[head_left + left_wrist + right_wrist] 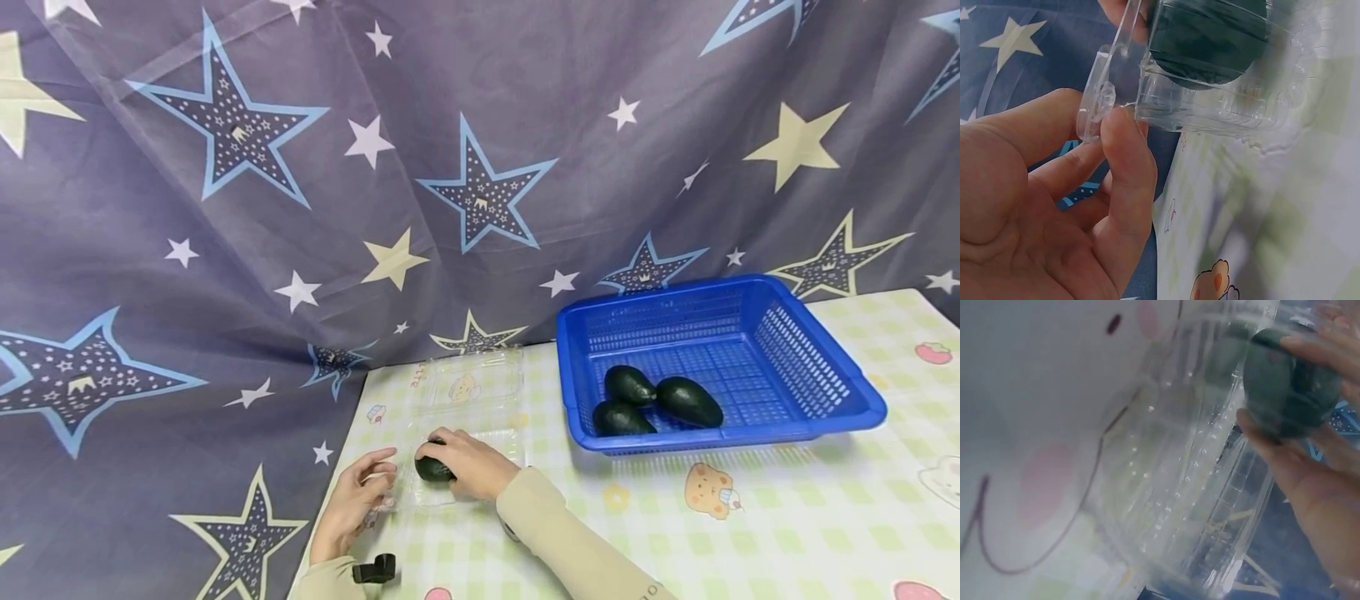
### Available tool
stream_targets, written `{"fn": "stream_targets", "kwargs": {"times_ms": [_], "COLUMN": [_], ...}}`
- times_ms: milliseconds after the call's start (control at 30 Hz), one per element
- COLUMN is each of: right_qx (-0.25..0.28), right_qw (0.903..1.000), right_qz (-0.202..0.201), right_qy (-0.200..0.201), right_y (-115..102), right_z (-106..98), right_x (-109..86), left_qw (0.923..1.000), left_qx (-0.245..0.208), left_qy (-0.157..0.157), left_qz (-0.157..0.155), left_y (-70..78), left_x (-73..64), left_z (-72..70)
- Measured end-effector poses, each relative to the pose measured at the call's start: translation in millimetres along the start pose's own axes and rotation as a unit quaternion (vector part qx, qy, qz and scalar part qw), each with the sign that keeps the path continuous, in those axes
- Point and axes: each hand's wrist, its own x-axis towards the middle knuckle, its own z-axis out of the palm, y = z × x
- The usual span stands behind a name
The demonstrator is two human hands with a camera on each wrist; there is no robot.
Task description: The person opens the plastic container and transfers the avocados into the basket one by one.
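My right hand (pixel 476 462) grips a dark green avocado (pixel 432 469) at the left part of a clear plastic clamshell box (pixel 435 500). The box's lid (pixel 465 387) lies folded open toward the back. In the left wrist view the avocado (pixel 1210 44) shows behind the clear wall, low in the box. My left hand (pixel 362 496) is at the box's left side, its thumb and a finger pinching the clear plastic edge (pixel 1093 100). From the right wrist, my thumb and fingers appear curled round the avocado (pixel 1285 387).
A blue perforated basket (pixel 817 429) stands to the right, with three avocados (pixel 688 402) grouped in its left part. A checked, cartoon-printed cloth (pixel 600 533) covers the table. Behind it hangs a dark star-patterned curtain (pixel 525 83), which also falls along the left edge.
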Motion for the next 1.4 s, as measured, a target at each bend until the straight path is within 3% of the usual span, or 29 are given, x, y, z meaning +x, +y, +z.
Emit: {"fn": "stream_targets", "kwargs": {"times_ms": [167, 433, 733, 1400], "right_qx": [0.002, -0.008, -0.007, -0.005], "right_qw": [0.9999, 0.999, 0.9972, 0.9871], "right_qz": [-0.009, -0.009, 0.0, 0.042], "right_qy": [0.01, 0.042, 0.075, 0.155], "right_y": [-0.5, 1.5, 4.3, 30.9], "right_z": [-7.0, -32.7, -66.4, -138.2], "right_x": [-4.2, -13.1, -26.6, -69.1], "left_qw": [1.0, 0.9999, 0.9998, 0.9999], "left_qx": [0.002, -0.006, -0.009, -0.005], "left_qy": [0.003, 0.005, 0.007, -0.008], "left_qz": [-0.007, 0.015, -0.016, 0.007], "left_y": [-1.5, -2.3, -0.9, -1.0], "left_x": [0.1, 1.0, 0.3, 1.9], "left_z": [0.0, 2.2, 0.5, -1.1]}}
